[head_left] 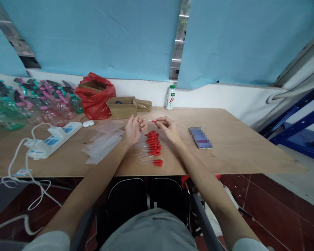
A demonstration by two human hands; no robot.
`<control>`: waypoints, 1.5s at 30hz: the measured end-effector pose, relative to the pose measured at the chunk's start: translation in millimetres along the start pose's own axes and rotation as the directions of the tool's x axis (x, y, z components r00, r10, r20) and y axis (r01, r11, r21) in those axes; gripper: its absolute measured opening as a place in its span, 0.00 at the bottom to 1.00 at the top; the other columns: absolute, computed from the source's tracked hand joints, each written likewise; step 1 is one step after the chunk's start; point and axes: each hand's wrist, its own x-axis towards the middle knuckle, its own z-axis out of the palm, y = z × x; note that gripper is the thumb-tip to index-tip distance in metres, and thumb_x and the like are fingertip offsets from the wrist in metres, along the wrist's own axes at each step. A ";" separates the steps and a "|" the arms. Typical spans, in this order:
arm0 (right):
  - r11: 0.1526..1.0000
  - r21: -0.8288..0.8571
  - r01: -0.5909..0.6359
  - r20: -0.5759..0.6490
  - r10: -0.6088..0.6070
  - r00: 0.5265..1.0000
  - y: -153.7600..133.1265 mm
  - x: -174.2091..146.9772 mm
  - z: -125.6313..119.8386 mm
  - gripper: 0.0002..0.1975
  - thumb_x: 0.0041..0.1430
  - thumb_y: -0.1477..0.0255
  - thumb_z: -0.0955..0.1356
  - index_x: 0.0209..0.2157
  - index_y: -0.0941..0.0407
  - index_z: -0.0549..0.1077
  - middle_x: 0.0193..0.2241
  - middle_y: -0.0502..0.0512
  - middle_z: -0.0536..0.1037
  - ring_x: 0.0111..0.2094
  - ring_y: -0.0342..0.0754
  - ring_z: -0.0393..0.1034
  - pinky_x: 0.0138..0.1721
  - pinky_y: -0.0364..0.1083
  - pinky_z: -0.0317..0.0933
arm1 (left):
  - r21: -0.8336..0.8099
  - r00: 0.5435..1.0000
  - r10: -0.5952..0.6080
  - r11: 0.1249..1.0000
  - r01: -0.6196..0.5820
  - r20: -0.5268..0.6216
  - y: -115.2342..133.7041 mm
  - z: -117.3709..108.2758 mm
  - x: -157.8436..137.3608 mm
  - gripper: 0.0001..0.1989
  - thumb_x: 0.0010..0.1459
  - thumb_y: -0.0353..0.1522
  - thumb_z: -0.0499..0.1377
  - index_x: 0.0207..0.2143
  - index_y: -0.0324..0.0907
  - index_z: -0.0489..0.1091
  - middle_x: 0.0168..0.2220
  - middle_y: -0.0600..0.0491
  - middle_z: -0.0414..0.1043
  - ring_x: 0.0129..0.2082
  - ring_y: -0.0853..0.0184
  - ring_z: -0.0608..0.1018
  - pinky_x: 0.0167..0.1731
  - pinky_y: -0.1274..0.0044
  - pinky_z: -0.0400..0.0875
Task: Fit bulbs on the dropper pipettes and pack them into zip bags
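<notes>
Right hand (169, 129) pinches a red-ended dropper (153, 121), long axis crosswise, thin pale tip pointing left

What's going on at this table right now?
A person's right hand holds a red-ended stick by its red end, the thin pale end pointing toward the left hand; whether they touch is unclear. Similar red-ended pieces lie in a rough column on the table, with clear plastic sheets or bags left of them.

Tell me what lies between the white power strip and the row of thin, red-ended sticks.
In the head view, flat clear plastic bags lie between the power strip and the sticks; the left forearm also crosses there.
</notes>
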 end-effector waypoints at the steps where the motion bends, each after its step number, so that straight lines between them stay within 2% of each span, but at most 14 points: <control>1: 1.000 0.014 -0.003 0.008 0.003 1.000 0.0 -0.3 0.0 0.23 0.58 0.51 0.77 0.44 0.54 0.79 0.34 0.53 0.84 0.34 0.47 0.77 0.42 0.48 0.73 | -0.010 1.000 -0.001 1.000 0.001 0.001 0.7 -0.1 -0.1 0.29 0.71 0.58 0.44 0.30 0.46 0.56 0.26 0.57 0.51 0.23 0.68 0.60 0.25 0.75 0.59; 7: 0.995 0.077 -0.071 0.054 0.067 0.996 0.9 -1.1 1.0 0.24 0.52 0.51 0.80 0.42 0.54 0.81 0.36 0.55 0.86 0.33 0.47 0.79 0.41 0.49 0.75 | -0.048 1.000 -0.013 0.999 0.014 0.003 3.5 4.3 -2.9 0.29 0.72 0.58 0.44 0.29 0.45 0.55 0.25 0.58 0.49 0.21 0.70 0.59 0.23 0.76 0.58; 11: 0.990 0.107 -0.092 0.057 0.086 0.995 0.3 -2.2 -0.1 0.23 0.50 0.51 0.81 0.38 0.55 0.81 0.32 0.54 0.86 0.31 0.47 0.79 0.40 0.49 0.76 | -0.045 1.000 -0.016 0.999 0.016 0.009 2.0 6.8 -4.8 0.30 0.71 0.59 0.44 0.28 0.45 0.55 0.25 0.58 0.49 0.22 0.70 0.60 0.23 0.76 0.59; 16: 0.991 0.096 -0.096 0.047 0.092 0.995 -3.6 -4.2 -1.2 0.23 0.50 0.51 0.81 0.36 0.55 0.81 0.28 0.53 0.84 0.29 0.48 0.79 0.38 0.49 0.76 | -0.043 1.000 -0.015 0.999 0.016 0.013 -2.2 5.5 -5.0 0.31 0.69 0.61 0.45 0.29 0.46 0.55 0.25 0.57 0.51 0.22 0.69 0.62 0.23 0.75 0.59; 21: 0.993 0.078 -0.090 0.039 0.087 0.995 -5.7 -4.8 -1.3 0.23 0.50 0.51 0.81 0.36 0.55 0.81 0.30 0.54 0.85 0.30 0.48 0.80 0.39 0.49 0.76 | -0.045 0.999 -0.037 0.998 0.037 0.000 -4.4 7.0 -5.7 0.33 0.67 0.65 0.44 0.29 0.46 0.54 0.25 0.57 0.52 0.23 0.68 0.62 0.22 0.75 0.59; 26: 0.994 0.071 -0.089 0.026 0.087 0.996 -5.9 -5.3 -0.9 0.23 0.50 0.51 0.81 0.36 0.55 0.81 0.27 0.53 0.84 0.29 0.48 0.79 0.37 0.48 0.75 | -0.074 0.999 -0.034 0.997 0.035 0.025 -3.7 9.5 -7.4 0.32 0.67 0.64 0.45 0.31 0.46 0.55 0.27 0.56 0.53 0.24 0.68 0.63 0.23 0.76 0.58; 32: 0.995 0.050 -0.082 0.049 0.079 0.996 -6.1 -6.7 -1.1 0.23 0.53 0.51 0.80 0.36 0.56 0.81 0.28 0.54 0.84 0.30 0.48 0.79 0.38 0.49 0.75 | -0.062 0.999 -0.052 0.997 0.052 0.002 -3.4 8.3 -7.4 0.32 0.67 0.64 0.45 0.30 0.46 0.56 0.26 0.56 0.53 0.23 0.68 0.63 0.23 0.75 0.59; 40: 0.995 0.052 -0.080 0.052 0.078 0.996 -5.9 -6.6 0.4 0.23 0.52 0.50 0.80 0.36 0.55 0.81 0.28 0.55 0.85 0.30 0.50 0.81 0.39 0.50 0.76 | -0.081 0.997 -0.060 0.995 0.064 0.055 -7.6 8.7 -7.3 0.31 0.67 0.64 0.46 0.31 0.46 0.56 0.27 0.56 0.52 0.24 0.67 0.63 0.24 0.74 0.58; 45: 0.997 0.044 -0.057 0.022 0.056 0.998 -2.8 -4.7 0.8 0.23 0.52 0.49 0.80 0.36 0.55 0.80 0.30 0.55 0.85 0.32 0.51 0.81 0.40 0.51 0.77 | -0.082 0.997 -0.058 0.995 0.063 0.058 -7.8 7.4 -6.6 0.29 0.68 0.61 0.47 0.31 0.46 0.56 0.27 0.55 0.55 0.25 0.67 0.65 0.25 0.74 0.60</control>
